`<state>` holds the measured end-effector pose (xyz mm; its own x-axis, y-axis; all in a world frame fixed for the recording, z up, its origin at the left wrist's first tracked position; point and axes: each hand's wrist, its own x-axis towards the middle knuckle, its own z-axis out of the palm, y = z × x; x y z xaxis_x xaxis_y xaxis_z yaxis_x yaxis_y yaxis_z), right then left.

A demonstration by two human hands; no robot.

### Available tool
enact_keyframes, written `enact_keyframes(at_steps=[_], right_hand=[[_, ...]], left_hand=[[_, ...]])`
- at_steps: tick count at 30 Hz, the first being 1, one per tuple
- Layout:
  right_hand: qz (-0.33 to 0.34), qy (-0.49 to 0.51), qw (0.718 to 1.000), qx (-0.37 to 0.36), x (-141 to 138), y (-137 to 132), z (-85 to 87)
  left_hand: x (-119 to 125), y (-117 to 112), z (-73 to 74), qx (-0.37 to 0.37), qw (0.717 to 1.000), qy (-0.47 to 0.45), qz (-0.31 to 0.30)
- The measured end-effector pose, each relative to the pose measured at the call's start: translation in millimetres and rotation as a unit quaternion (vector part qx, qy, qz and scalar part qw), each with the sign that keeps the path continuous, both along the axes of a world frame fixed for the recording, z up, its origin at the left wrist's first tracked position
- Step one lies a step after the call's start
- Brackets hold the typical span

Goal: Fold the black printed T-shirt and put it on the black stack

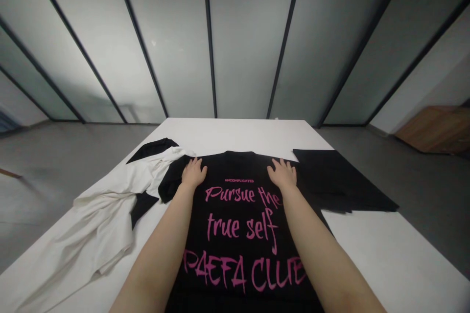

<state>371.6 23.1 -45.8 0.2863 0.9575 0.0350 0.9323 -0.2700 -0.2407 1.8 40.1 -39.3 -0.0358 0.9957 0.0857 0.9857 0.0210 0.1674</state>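
Note:
A black T-shirt (238,166) with pink lettering lies spread flat, its collar toward the far end of the table. My left hand (194,173) rests on its left shoulder, fingers stretched out. On the opposite shoulder, my right hand (282,174) lies flat with its fingers spread. The left sleeve is bunched beside my left hand, and the right sleeve reaches out over dark cloth. My forearms cover parts of the shirt's sides and lettering.
A crumpled white garment (106,220) with black parts lies along the left of the white table (235,132). Folded black cloth (352,186) lies at the right. Frosted glass panels (249,39) stand behind the table. A brown wooden piece (436,129) is at the far right.

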Motion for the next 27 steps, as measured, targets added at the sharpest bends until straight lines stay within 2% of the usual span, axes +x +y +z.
enact_keyframes(at_steps=[5, 9, 13, 17, 19, 21, 25, 27], right_hand=[[0.014, 0.005, 1.000, 0.005, 5, -4, 5.0], [0.047, 0.023, 0.998, 0.032, -18, -9, 11.1], [0.123, 0.033, 0.992, 0.013, -51, -17, 10.0], [0.143, 0.015, 0.989, -0.028, -64, -24, 4.4], [0.143, 0.015, 0.989, -0.032, -63, -24, 3.5], [0.140, 0.016, 0.989, -0.030, -61, -23, 3.8], [0.136, 0.016, 0.990, -0.024, -60, -22, 4.7], [0.135, 0.017, 0.991, -0.021, -61, -23, 4.8]], left_hand=[[10, -7, 7.7, 0.030, 0.999, 0.015, 0.025], [32, -14, 13.6, 0.080, 0.997, 0.011, 0.011], [46, -19, 7.4, 0.009, 1.000, 0.008, -0.010], [44, -20, 2.2, -0.029, 0.999, 0.004, -0.018], [38, -20, 9.2, -0.022, 1.000, 0.003, -0.014], [29, -19, 23.4, -0.007, 1.000, -0.002, 0.012], [-3, -19, 56.5, 0.035, 0.995, 0.010, 0.096], [-22, -20, 66.0, 0.022, 0.989, 0.019, 0.143]])
